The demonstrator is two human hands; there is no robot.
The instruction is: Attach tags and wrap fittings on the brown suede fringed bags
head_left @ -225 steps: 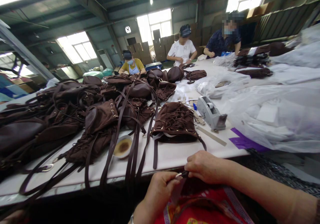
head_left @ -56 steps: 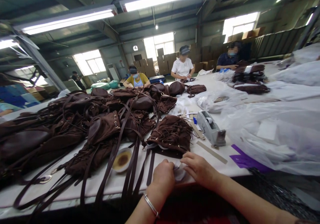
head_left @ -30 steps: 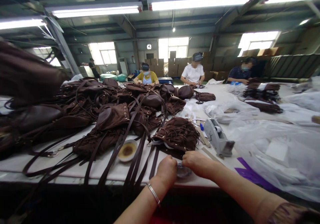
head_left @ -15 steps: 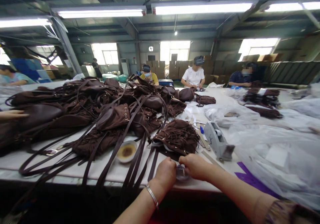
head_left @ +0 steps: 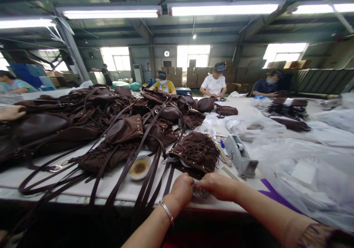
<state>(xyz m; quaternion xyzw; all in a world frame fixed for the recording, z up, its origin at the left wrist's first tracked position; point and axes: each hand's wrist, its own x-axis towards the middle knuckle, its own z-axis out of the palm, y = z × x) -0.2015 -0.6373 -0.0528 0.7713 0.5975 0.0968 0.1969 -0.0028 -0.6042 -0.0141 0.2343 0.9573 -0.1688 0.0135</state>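
Observation:
My left hand (head_left: pixel 182 189) and my right hand (head_left: pixel 217 185) are close together at the table's front edge, fingers closed in a pinch. Between them is a small clear plastic bag (head_left: pixel 201 193) with something shiny inside, too blurred to name. Both hands seem to grip its upper edge. Just beyond them lies a dark brown fringed bag (head_left: pixel 197 150) with metal eyelets. Dark straps (head_left: pixel 169 181) run past my left hand towards the edge.
A pile of brown bags (head_left: pixel 83 130) covers the left side. Nearby are a bowl of yellowish liquid (head_left: pixel 139 167), a grey tape dispenser (head_left: pixel 240 156), a purple strip (head_left: pixel 279 198) and clear plastic sheeting (head_left: pixel 301 167). A co-worker's hand (head_left: pixel 12 112) reaches in at left. Several people work beyond.
My hands stay together around the clear plastic bag and have shifted only slightly. The co-worker's hand at far left has risen off the brown bag and drawn back a little.

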